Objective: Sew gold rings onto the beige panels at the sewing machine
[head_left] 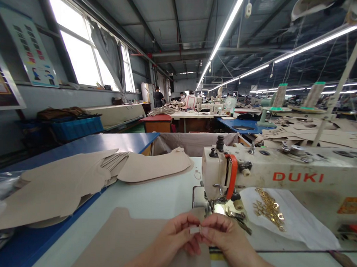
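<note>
Pale strip [194,230], short, narrow and whitish, sits at three o'clock from the left hand [175,233] and nine o'clock from the right hand [224,232], pinched by both.

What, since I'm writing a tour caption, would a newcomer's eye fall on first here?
Probably the sewing machine on the right, with its bold red DUKI lettering, and the shiny heap of small gold-coloured pieces on a white sheet below it. Then, at lower centre, the left hand and right hand, whose fingertips meet at a small pale piece.
</note>
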Demonstrator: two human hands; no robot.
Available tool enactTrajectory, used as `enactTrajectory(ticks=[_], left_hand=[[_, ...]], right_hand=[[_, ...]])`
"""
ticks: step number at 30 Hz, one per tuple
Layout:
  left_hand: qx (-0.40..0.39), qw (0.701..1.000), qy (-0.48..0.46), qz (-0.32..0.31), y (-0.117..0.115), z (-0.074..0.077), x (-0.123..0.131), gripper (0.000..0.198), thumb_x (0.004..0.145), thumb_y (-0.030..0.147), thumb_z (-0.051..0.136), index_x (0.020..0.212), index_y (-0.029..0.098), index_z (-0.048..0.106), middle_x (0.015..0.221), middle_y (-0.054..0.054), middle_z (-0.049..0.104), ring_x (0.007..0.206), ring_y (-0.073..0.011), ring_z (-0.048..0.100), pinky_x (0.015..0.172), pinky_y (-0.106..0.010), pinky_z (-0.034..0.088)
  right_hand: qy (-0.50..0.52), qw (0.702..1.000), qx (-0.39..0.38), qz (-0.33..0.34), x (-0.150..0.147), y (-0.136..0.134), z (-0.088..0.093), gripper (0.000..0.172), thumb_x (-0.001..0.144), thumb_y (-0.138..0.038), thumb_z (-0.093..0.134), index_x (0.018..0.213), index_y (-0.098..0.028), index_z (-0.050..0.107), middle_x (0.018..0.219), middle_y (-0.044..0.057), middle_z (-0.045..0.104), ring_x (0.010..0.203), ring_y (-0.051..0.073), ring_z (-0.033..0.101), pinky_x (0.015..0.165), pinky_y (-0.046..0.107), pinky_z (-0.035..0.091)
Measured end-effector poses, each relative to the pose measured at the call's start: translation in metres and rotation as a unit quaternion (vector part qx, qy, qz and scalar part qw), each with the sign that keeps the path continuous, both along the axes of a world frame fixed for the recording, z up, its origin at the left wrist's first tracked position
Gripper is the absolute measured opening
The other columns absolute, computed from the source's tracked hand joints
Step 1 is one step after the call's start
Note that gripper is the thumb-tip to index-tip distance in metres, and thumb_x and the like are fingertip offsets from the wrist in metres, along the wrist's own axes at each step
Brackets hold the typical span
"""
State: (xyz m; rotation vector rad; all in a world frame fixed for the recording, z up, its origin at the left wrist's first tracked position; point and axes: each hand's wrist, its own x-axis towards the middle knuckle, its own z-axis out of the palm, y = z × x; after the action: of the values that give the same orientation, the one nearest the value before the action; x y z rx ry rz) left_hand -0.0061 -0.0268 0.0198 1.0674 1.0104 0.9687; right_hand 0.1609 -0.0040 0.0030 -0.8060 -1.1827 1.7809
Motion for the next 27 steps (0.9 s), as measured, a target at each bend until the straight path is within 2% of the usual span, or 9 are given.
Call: enactTrajectory(ticks=[2, 5, 8, 13, 17, 19, 22, 25, 27], left_hand=[[0.003, 1.0, 0.021, -0.005, 0.001, -0.002, 0.001, 0.038, 0.06, 0.042, 0.075, 0.08, 0.016, 0.055, 0.061, 0.001, 0.062, 0.054, -0.0116, 0.058, 0.054, -0.023, 0.042], [-0.008, 1.0, 0.025, -0.003, 0.003, -0.004, 0.001, 0.034, 0.06, 0.039, 0.074, 0.076, 0.016, 0.055, 0.06, 0.0, 0.063, 0.056, -0.0114, 0.057, 0.055, -0.023, 0.042], [-0.019, 0.999, 0.03, -0.003, 0.005, -0.005, 0.0, 0.027, 0.06, 0.033, 0.072, 0.07, 0.016, 0.053, 0.06, 0.0, 0.063, 0.055, -0.0113, 0.056, 0.054, -0.023, 0.042], [-0.008, 0.997, 0.079, -0.02, 0.006, -0.008, -0.002, 0.013, 0.054, 0.019, 0.059, 0.064, 0.017, 0.05, 0.055, 0.002, 0.059, 0.051, -0.0127, 0.054, 0.053, -0.026, 0.042], [0.074, 0.983, 0.168, -0.003, 0.003, -0.009, -0.004, 0.009, 0.054, 0.012, 0.047, 0.061, 0.016, 0.05, 0.056, 0.005, 0.052, 0.055, -0.0106, 0.048, 0.053, -0.023, 0.035], [0.08, 0.978, 0.191, 0.005, 0.001, -0.009, -0.004, 0.009, 0.054, 0.011, 0.046, 0.061, 0.017, 0.049, 0.054, 0.005, 0.05, 0.055, -0.0107, 0.047, 0.053, -0.023, 0.034], [0.06, 0.981, 0.186, 0.006, 0.0, -0.01, -0.004, 0.007, 0.056, 0.014, 0.048, 0.063, 0.018, 0.049, 0.052, 0.004, 0.054, 0.052, -0.012, 0.05, 0.053, -0.024, 0.037], [0.06, 0.988, 0.143, 0.01, 0.001, -0.012, -0.004, 0.007, 0.057, 0.015, 0.052, 0.063, 0.018, 0.048, 0.054, 0.003, 0.056, 0.054, -0.012, 0.052, 0.055, -0.024, 0.039], [0.066, 0.99, 0.12, 0.022, 0.003, -0.015, -0.004, 0.01, 0.056, 0.015, 0.055, 0.061, 0.017, 0.048, 0.055, 0.004, 0.054, 0.054, -0.0108, 0.05, 0.054, -0.023, 0.037]], right_hand=[[0.001, 1.0, 0.003, -0.002, -0.002, -0.002, 0.0, 0.032, 0.057, -0.04, 0.083, 0.069, -0.016, 0.066, 0.063, -0.001, 0.064, 0.061, 0.012, 0.058, 0.065, 0.024, 0.046], [0.006, 1.0, 0.001, 0.004, -0.005, -0.003, -0.004, 0.03, 0.057, -0.039, 0.082, 0.068, -0.016, 0.066, 0.061, -0.001, 0.063, 0.058, 0.011, 0.057, 0.061, 0.023, 0.044], [0.013, 1.0, 0.003, 0.022, -0.007, -0.001, -0.006, 0.032, 0.059, -0.039, 0.081, 0.07, -0.016, 0.063, 0.062, -0.001, 0.064, 0.061, 0.013, 0.06, 0.064, 0.025, 0.044], [0.005, 0.995, 0.068, 0.074, -0.009, -0.005, -0.004, 0.033, 0.066, -0.045, 0.073, 0.075, -0.018, 0.056, 0.065, -0.001, 0.061, 0.063, 0.015, 0.06, 0.064, 0.028, 0.044], [-0.104, 0.983, 0.144, 0.041, -0.01, -0.011, -0.004, 0.03, 0.061, -0.025, 0.075, 0.08, -0.018, 0.053, 0.067, -0.003, 0.055, 0.061, 0.012, 0.051, 0.057, 0.023, 0.038], [-0.136, 0.977, 0.16, 0.026, -0.008, -0.011, -0.006, 0.026, 0.061, -0.019, 0.073, 0.077, -0.019, 0.052, 0.065, -0.005, 0.052, 0.059, 0.011, 0.047, 0.056, 0.021, 0.035], [-0.109, 0.981, 0.155, 0.043, -0.005, -0.009, -0.007, 0.015, 0.071, -0.024, 0.067, 0.072, -0.018, 0.054, 0.065, -0.003, 0.057, 0.062, 0.012, 0.051, 0.058, 0.022, 0.037], [-0.083, 0.984, 0.155, 0.043, -0.003, -0.007, -0.006, 0.016, 0.073, -0.028, 0.067, 0.068, -0.018, 0.057, 0.068, 0.0, 0.064, 0.067, 0.014, 0.058, 0.062, 0.023, 0.041], [-0.089, 0.982, 0.165, 0.019, -0.003, -0.008, -0.005, 0.015, 0.072, -0.027, 0.068, 0.066, -0.018, 0.058, 0.069, 0.001, 0.066, 0.068, 0.015, 0.06, 0.064, 0.023, 0.042]])
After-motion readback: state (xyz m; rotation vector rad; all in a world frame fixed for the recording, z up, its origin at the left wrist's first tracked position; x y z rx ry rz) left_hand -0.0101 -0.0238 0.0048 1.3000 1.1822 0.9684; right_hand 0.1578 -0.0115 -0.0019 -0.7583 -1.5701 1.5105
